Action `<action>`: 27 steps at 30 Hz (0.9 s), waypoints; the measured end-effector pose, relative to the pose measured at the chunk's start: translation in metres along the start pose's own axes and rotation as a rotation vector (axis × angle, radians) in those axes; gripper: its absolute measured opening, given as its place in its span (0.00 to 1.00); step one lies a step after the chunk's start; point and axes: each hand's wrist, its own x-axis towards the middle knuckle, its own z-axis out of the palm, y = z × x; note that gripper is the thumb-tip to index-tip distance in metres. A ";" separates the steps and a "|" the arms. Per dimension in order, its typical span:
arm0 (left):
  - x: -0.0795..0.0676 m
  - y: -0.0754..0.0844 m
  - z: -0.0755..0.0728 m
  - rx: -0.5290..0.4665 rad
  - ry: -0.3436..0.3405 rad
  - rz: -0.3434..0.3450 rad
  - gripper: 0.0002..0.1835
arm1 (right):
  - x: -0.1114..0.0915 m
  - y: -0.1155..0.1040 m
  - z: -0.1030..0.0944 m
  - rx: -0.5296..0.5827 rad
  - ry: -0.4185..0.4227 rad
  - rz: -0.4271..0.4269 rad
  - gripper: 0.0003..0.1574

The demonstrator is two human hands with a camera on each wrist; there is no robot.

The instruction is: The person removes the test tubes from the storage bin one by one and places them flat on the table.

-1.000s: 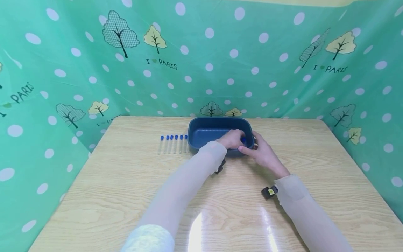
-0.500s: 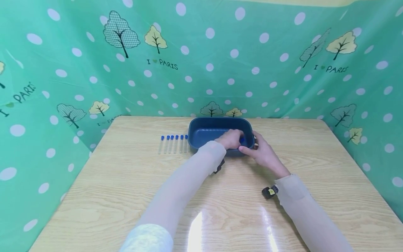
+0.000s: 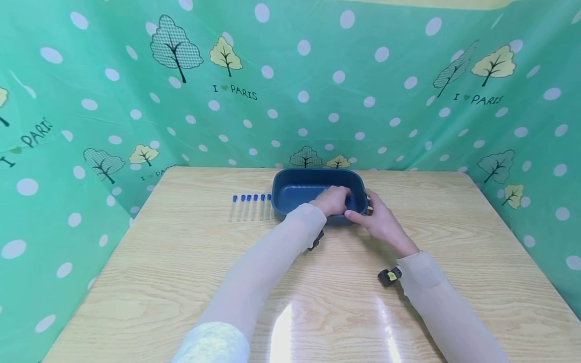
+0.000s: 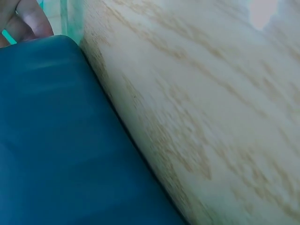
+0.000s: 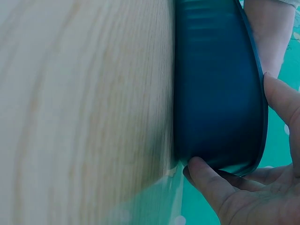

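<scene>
A dark blue plastic basin [image 3: 297, 195] stands near the table's back edge. My left hand [image 3: 333, 200] reaches down into its right half, fingers curled, with a blue cap [image 3: 348, 200] showing right at the fingertips. Whatever lies below that cap is hidden by the hand and the front wall. My right hand [image 3: 380, 219] grips the right end of the basin. In the right wrist view the thumb [image 5: 281, 96] presses on the rim, and the other fingers spread low over the end wall. The left wrist view mostly shows the basin's outer wall [image 4: 56, 131].
Left of the basin, several clear tubes [image 3: 252, 207] with blue caps lie in a row, the last one close to the basin's side. The wooden table [image 3: 181, 282] has glare streaks near its front. A green patterned curtain [image 3: 281, 116] hangs behind.
The blue cap at my left fingertips has shifted slightly left, and less of it shows. My right hand keeps its grip on the basin. The row of tubes is unchanged.
</scene>
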 end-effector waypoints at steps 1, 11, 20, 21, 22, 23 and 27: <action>0.000 0.000 0.000 0.000 0.001 0.000 0.22 | 0.000 0.000 0.000 0.000 0.002 0.004 0.65; -0.001 -0.002 -0.003 -0.007 -0.004 -0.006 0.24 | 0.000 -0.001 0.000 0.004 -0.001 0.007 0.64; -0.008 -0.010 -0.011 -0.046 -0.003 -0.052 0.26 | 0.001 -0.002 0.002 0.000 -0.001 0.020 0.62; -0.008 -0.012 -0.012 -0.043 0.000 -0.051 0.26 | 0.001 -0.002 0.002 0.001 -0.001 0.024 0.62; -0.008 -0.013 -0.012 -0.041 0.004 -0.048 0.26 | 0.001 -0.002 0.002 0.003 -0.003 0.027 0.62; -0.008 -0.015 -0.013 -0.036 0.010 -0.040 0.26 | 0.001 -0.002 0.002 0.005 -0.005 0.028 0.62; -0.011 -0.019 -0.018 -0.037 0.037 -0.018 0.25 | 0.001 -0.002 0.001 0.012 -0.009 0.037 0.65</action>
